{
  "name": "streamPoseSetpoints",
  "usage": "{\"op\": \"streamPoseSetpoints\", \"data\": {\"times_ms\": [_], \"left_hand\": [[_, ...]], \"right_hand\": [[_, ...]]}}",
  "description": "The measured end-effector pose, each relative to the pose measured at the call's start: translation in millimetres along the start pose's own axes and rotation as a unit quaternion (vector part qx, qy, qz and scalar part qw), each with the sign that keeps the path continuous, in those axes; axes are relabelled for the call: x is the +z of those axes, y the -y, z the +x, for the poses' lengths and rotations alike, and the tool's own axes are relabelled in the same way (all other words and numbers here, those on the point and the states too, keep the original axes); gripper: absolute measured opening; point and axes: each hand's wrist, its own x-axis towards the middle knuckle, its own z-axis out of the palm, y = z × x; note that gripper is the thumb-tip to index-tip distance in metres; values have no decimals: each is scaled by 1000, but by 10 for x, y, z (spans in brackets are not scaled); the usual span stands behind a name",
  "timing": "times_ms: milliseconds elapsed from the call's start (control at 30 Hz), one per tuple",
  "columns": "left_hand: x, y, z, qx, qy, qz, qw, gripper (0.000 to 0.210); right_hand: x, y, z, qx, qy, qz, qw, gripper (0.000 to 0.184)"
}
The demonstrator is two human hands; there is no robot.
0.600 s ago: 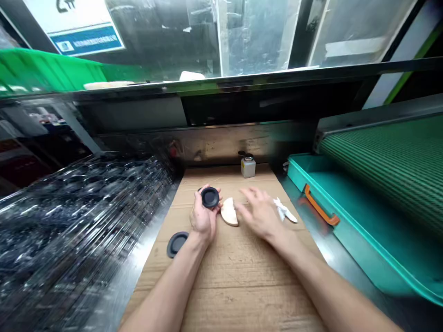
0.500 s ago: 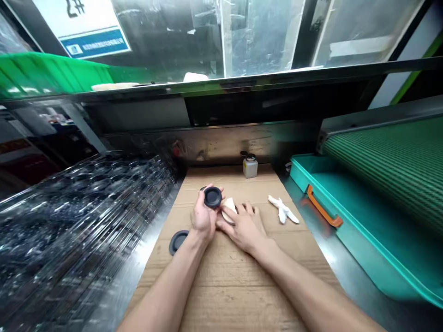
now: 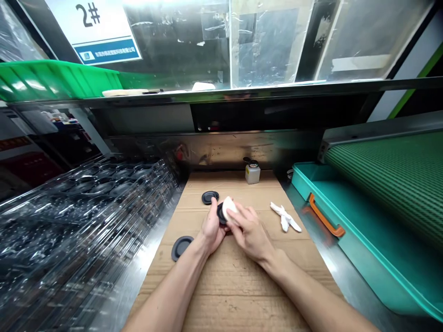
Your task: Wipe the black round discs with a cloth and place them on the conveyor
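"Cardboard [image 3: 221,299], brown and flat, fills the lower middle. What flanks it?"

"Clear plastic trays [image 3: 104,240], stacked, on the left; on the right, a teal plastic bin [image 3: 370,269] with an orange handle [image 3: 323,216]."

"And nearest on the sheet?"

"A black round rimmed disc [image 3: 180,249], left of lower centre, beside the left forearm."

"The hands?"

"Mid-frame, close together. The left hand [image 3: 212,230] is closed around a smaller black round piece [image 3: 220,216], thumb at its left edge. The right hand [image 3: 251,233] pinches a white flat rounded pad [image 3: 228,207] between thumb and fingers."

"Is the pad touching the piece?"

"It overlaps it in view; I can't tell about contact."

"Further off?"

"Right of centre, a crossed white soft-looking scrap [image 3: 285,216]. Just beyond the left fingertips, another black round piece [image 3: 209,197]. Then a whitish square bottle [image 3: 252,174], its dark cap flipped up."

"Behind that?"

"Upper left, a bright green plastic crate [image 3: 58,80] and a white-and-blue sign [image 3: 92,27] reading 2#."
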Motion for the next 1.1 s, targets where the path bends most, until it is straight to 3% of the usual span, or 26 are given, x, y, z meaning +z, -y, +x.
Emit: {"op": "streamPoseSetpoints", "data": {"times_ms": [133, 300, 433, 533, 633, 733, 867, 967, 1100], "left_hand": [[-22, -2, -18, -19, -10, -17, 1000, 49], [-30, 18, -7, -45, 32, -100, 993, 41], [6, 45, 2, -84, 43, -143, 985, 40], [21, 40, -9, -61, 38, -164, 984, 38], [12, 31, -26, -63, 23, -174, 983, 36], [-7, 37, -24, -46, 16, -170, 984, 35], [-34, 58, 9, -57, 25, -156, 986, 35], [-57, 70, 31, -49, 33, -153, 987, 33], [-76, 68, 34, -47, 23, -156, 986, 28]], "right_hand": [[103, 144, -7, 37, -6, -30, 999, 39], [114, 176, 17, 98, -21, -81, 992, 36], [122, 183, 11, 51, -9, -85, 995, 39], [148, 208, 7, 80, -24, -114, 990, 38], [154, 216, 5, 57, 5, -126, 990, 41], [122, 193, 11, 92, 6, -136, 986, 38], [99, 182, 7, 42, 20, -121, 992, 41], [117, 178, -5, 81, 5, -121, 989, 39], [84, 16, 14, 47, 29, -111, 992, 40]]}}
